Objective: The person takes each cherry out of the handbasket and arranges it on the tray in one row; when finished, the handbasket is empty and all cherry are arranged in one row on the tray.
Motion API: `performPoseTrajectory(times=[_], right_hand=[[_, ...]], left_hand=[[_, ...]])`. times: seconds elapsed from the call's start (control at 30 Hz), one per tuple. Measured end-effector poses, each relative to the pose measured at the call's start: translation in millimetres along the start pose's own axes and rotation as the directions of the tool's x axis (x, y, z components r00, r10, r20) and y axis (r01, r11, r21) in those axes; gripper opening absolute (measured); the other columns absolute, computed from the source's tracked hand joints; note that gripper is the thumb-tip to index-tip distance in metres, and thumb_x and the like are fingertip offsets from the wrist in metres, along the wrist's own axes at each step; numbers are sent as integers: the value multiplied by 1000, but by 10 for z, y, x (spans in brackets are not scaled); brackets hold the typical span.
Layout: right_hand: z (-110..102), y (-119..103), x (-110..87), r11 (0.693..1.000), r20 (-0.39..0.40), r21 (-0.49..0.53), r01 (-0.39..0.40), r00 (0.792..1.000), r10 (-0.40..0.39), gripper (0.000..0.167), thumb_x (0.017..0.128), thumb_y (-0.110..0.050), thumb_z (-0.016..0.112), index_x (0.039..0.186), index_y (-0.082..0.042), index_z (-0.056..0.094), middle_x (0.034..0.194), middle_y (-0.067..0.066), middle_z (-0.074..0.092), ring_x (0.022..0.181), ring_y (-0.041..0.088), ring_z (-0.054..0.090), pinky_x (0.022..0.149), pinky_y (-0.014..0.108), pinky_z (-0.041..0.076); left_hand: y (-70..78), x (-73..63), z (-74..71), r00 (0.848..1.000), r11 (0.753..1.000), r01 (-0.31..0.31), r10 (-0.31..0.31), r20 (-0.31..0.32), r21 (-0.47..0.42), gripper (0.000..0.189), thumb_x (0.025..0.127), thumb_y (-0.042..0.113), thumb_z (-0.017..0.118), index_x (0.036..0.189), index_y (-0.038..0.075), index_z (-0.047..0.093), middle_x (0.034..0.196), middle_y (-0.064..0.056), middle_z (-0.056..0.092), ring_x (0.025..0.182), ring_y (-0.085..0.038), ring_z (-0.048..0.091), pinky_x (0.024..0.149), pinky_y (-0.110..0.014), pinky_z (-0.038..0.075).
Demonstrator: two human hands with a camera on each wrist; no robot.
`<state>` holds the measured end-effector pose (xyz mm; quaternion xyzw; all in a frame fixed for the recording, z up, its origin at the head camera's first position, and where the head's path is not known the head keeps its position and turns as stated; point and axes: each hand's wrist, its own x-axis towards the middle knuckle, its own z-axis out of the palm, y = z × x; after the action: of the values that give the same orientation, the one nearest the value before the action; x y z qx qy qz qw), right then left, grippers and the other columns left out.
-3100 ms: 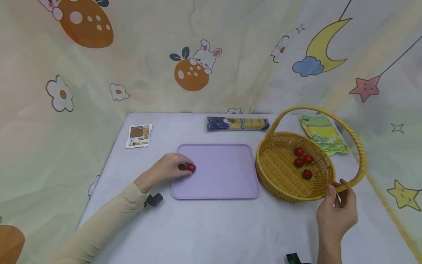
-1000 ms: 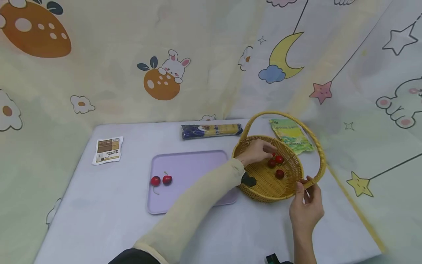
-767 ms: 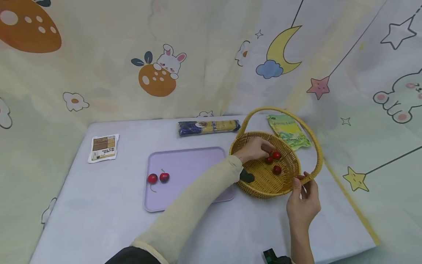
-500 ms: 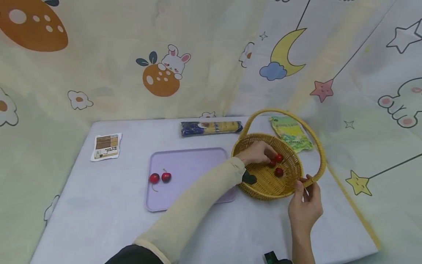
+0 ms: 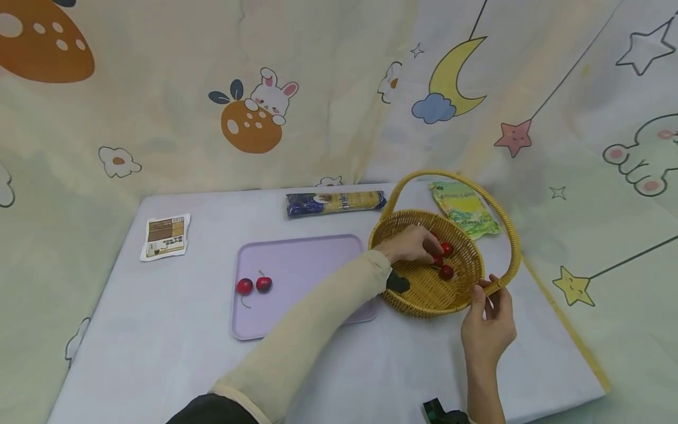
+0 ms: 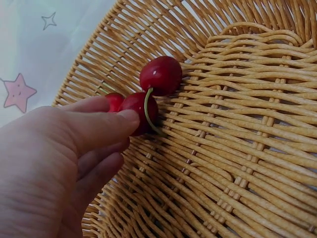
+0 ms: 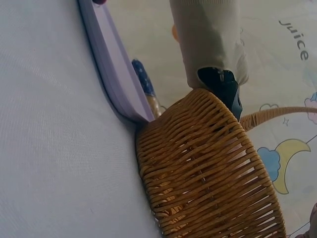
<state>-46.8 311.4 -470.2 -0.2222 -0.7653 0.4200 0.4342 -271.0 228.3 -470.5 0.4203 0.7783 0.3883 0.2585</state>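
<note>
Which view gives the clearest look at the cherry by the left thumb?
The left wrist view: the cherry appears large there, though the left hand overlaps part of it. The head view shows it small, partly hidden by that hand. In the right wrist view, the wicker basket hides it.

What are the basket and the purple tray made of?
The basket looks like rattan or a plastic imitation, slightly glossy: thin tan strands weave over and under. The tray seems plastic, smooth and matte, judging by its even lilac surface and rounded corners.
</note>
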Motion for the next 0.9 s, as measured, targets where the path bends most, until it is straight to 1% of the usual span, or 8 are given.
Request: performPoseTrajectory(times=[0.1,0.2,0.3,0.4,0.53,0.73,0.9], right_hand=[[0,8,-5,1000,5,16,10,1000,-10,35,104,-14,65,139,-13,65,119,10,71,118,5,67,100,14,51],[15,22,10,999,9,40,25,1000,-25,35,104,-14,64,139,-12,65,120,12,71,118,6,67,100,15,51],[24,36,11,999,8,46,27,1000,-28,34,104,-15,64,139,-12,65,120,13,71,118,5,67,100,15,52],[11,43,-3,999,2,41,18,1000,-19,34,104,-15,64,138,-12,66,119,11,71,117,4,67,100,15,52],[35,-5,0,999,2,53,9,1000,-9,34,104,-15,65,138,-12,66,118,10,71,117,5,67,100,15,52],[22,-48,-21,999,0,35,2,1000,-2,35,104,-16,65,138,-11,66,119,10,71,116,4,67,100,14,52],[10,-38,-39,1000,-13,29,0,1000,0,35,103,-14,67,137,-10,66,116,6,71,113,2,67,98,13,52]], left_hand=[[-4,-15,5,1000,1000,-28,28,3,5,32,91,12,83,122,13,78,111,6,77,98,-1,69,81,-13,54],[10,-23,-17,999,999,-50,50,6,15,38,89,13,84,126,10,76,112,4,77,97,-2,69,81,-13,54],[8,-21,-20,999,999,-39,38,24,26,42,89,14,85,129,12,74,118,4,76,102,-2,68,84,-12,53],[-2,-19,11,998,999,-34,32,51,42,41,90,15,84,130,15,75,122,5,75,108,-4,67,87,-13,51],[-8,-46,-24,998,998,-32,28,55,61,36,92,15,82,127,18,77,120,6,75,111,-4,65,88,-14,51],[-4,-43,1,999,997,-35,32,37,67,31,90,16,84,121,17,80,117,8,76,107,-3,66,86,-12,51],[91,-76,-14,1000,997,-20,21,-13,69,36,87,19,87,122,19,79,116,10,76,105,1,66,84,-11,50]])
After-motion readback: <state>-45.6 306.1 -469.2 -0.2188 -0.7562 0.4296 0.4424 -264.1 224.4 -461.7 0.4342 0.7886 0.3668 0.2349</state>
